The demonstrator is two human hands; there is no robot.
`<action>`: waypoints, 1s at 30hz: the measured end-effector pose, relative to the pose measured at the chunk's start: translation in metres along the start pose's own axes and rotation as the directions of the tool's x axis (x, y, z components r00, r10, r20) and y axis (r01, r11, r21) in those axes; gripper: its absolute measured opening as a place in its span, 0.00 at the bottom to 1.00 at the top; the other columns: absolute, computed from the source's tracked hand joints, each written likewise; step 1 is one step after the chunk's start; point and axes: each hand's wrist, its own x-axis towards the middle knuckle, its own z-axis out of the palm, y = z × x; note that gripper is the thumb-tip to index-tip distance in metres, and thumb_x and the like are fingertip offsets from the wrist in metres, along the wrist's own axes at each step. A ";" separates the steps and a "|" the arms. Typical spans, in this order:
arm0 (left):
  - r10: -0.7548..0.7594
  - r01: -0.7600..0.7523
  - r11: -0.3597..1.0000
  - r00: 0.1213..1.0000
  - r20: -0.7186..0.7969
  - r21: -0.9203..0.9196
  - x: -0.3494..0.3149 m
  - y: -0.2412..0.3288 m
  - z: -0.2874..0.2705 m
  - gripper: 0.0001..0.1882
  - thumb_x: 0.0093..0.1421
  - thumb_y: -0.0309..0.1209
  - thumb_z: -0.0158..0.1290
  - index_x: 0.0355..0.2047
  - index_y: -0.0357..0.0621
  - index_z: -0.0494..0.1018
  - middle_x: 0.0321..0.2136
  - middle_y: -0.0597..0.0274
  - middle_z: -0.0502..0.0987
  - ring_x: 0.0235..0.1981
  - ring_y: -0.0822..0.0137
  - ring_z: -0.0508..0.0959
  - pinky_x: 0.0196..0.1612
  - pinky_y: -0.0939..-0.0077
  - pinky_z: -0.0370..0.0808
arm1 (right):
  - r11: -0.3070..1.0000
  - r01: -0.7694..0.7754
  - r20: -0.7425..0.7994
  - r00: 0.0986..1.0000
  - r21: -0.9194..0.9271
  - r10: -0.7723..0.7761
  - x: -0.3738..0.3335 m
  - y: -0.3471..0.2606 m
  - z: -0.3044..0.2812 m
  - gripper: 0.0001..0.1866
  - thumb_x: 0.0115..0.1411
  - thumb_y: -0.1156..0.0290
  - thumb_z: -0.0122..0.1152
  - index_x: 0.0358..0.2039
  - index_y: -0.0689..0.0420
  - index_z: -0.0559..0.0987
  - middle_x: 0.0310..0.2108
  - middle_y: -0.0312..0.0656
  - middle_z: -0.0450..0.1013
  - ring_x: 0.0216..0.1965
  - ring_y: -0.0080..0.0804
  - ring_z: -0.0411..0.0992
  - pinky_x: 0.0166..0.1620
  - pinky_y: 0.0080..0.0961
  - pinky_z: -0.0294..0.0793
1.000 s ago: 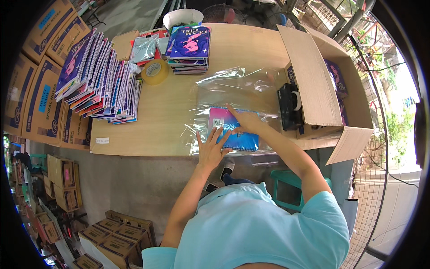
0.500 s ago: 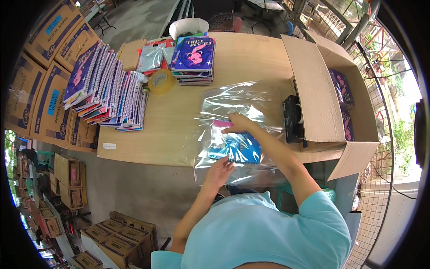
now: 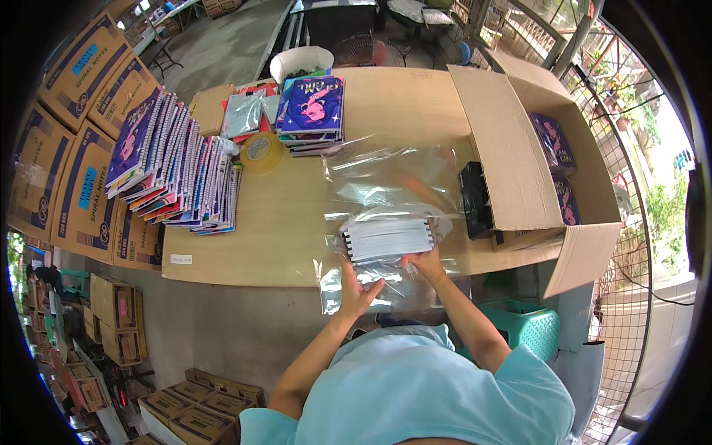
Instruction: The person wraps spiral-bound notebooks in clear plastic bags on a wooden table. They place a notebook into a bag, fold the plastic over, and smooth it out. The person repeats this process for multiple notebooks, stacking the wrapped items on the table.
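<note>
A small stack of spiral notebooks [image 3: 389,241] stands tilted near the table's front edge, its white page edges facing up and dark bindings at both ends. Clear plastic film [image 3: 393,178] lies under and around it. My left hand [image 3: 356,293] grips the stack's lower left corner, fingers along its end and thumb held out at the near side. At the lower right corner, my right hand [image 3: 424,263] holds the stack, its fingers partly hidden by the notebooks and film. The film's near end hangs over the table edge.
Spiral notebooks [image 3: 174,170] lean in a long row at left, beside stacked cartons [image 3: 81,174]. A yellow tape roll [image 3: 261,153] and a purple-covered notebook pile [image 3: 311,111] sit farther back. An open carton [image 3: 512,148] stands right, beside a black object [image 3: 475,200]. A green stool [image 3: 519,326] is below.
The blue-covered notebook lying flat has been tipped up, so white page edges now face upward. My right hand has come back from the far side to the near right corner.
</note>
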 end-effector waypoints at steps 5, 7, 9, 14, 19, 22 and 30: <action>0.236 -0.146 0.868 0.962 -0.134 0.475 0.013 0.015 -0.009 0.54 0.50 0.42 0.66 0.65 0.36 0.42 0.62 0.45 0.49 0.64 0.50 0.51 0.65 0.53 0.50 | 0.860 0.498 0.135 0.865 -0.111 -0.483 0.013 -0.071 0.014 0.67 0.28 0.48 0.82 0.65 0.60 0.54 0.62 0.49 0.56 0.64 0.40 0.53 0.63 0.43 0.57; 0.297 -0.185 0.904 0.920 -0.256 0.385 0.021 0.029 -0.001 0.53 0.49 0.43 0.67 0.63 0.36 0.45 0.62 0.45 0.46 0.64 0.47 0.49 0.62 0.50 0.56 | 0.583 0.666 0.135 0.704 -0.465 -0.697 -0.007 -0.130 0.032 0.62 0.29 0.41 0.77 0.63 0.56 0.61 0.66 0.52 0.49 0.69 0.51 0.43 0.66 0.54 0.47; 0.293 -0.213 0.943 0.896 -0.333 0.256 0.022 0.037 0.004 0.51 0.48 0.41 0.68 0.62 0.37 0.47 0.61 0.45 0.44 0.63 0.47 0.50 0.60 0.52 0.60 | 0.176 0.733 0.528 0.614 -0.657 -0.587 -0.022 -0.190 0.061 0.49 0.34 0.46 0.76 0.57 0.53 0.70 0.68 0.51 0.47 0.70 0.58 0.38 0.66 0.61 0.39; 0.285 -0.173 0.920 0.912 -0.295 0.353 0.023 0.036 0.007 0.39 0.52 0.35 0.66 0.56 0.41 0.53 0.58 0.48 0.46 0.60 0.54 0.54 0.56 0.55 0.65 | -0.089 0.725 0.723 0.654 -0.683 -0.224 -0.003 -0.198 0.092 0.33 0.39 0.55 0.73 0.48 0.52 0.77 0.69 0.49 0.47 0.70 0.58 0.35 0.65 0.65 0.34; 0.215 -0.134 0.964 0.899 -0.380 0.229 0.031 0.049 0.005 0.24 0.56 0.34 0.62 0.48 0.42 0.63 0.54 0.52 0.54 0.55 0.58 0.60 0.53 0.61 0.67 | 0.091 0.676 0.604 0.704 -0.731 -0.373 0.002 -0.196 0.093 0.27 0.39 0.56 0.73 0.41 0.54 0.79 0.68 0.48 0.48 0.70 0.58 0.34 0.65 0.67 0.32; 0.162 -0.100 0.980 0.902 -0.399 0.173 0.036 0.052 -0.001 0.13 0.61 0.34 0.57 0.40 0.42 0.69 0.50 0.53 0.60 0.53 0.60 0.63 0.52 0.64 0.67 | 0.103 0.679 0.610 0.707 -0.726 -0.359 0.008 -0.195 0.091 0.23 0.40 0.58 0.72 0.37 0.55 0.80 0.68 0.48 0.48 0.71 0.58 0.34 0.64 0.68 0.31; 0.286 -0.216 0.908 0.946 -0.154 0.358 0.026 0.052 -0.019 0.22 0.65 0.51 0.45 0.41 0.47 0.77 0.49 0.58 0.69 0.54 0.58 0.64 0.55 0.61 0.62 | -0.007 0.648 0.636 0.745 -0.761 -0.200 -0.018 -0.205 0.067 0.07 0.44 0.67 0.68 0.20 0.56 0.78 0.67 0.48 0.51 0.71 0.56 0.36 0.65 0.68 0.32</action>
